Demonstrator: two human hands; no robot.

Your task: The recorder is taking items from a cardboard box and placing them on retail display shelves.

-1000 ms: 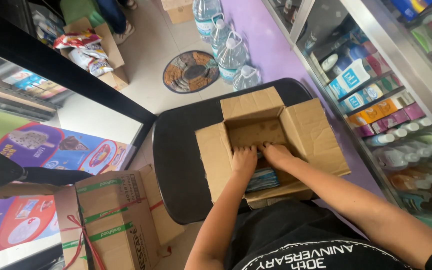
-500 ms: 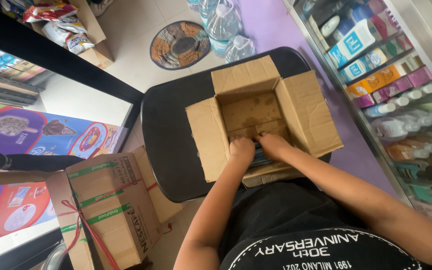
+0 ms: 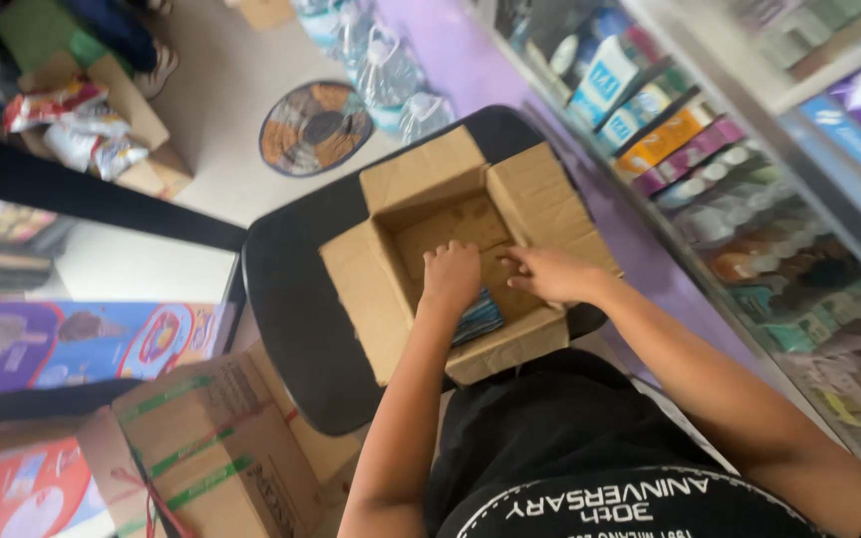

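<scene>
An open brown cardboard box (image 3: 381, 299) rests on a black chair seat (image 3: 291, 299) in front of me, its flaps spread outward. Both my hands reach down into it. My left hand (image 3: 450, 277) is curled over a blue striped packet (image 3: 478, 317) lying at the box's near wall. My right hand (image 3: 548, 274) lies flat on the box floor beside it, fingers pointing left, nothing visibly in it. The rest of the box floor looks bare.
A second taped cardboard box (image 3: 211, 448) stands at lower left. Shop shelves (image 3: 710, 169) full of packets run along the right. Water bottles (image 3: 381, 70) and a round mat (image 3: 313, 128) lie on the floor beyond the chair. A box of snack bags (image 3: 82, 130) sits at upper left.
The view has swung, so the box now sits further right and tilted. My hands stay inside the box; the right one has drawn slightly apart from the left.
</scene>
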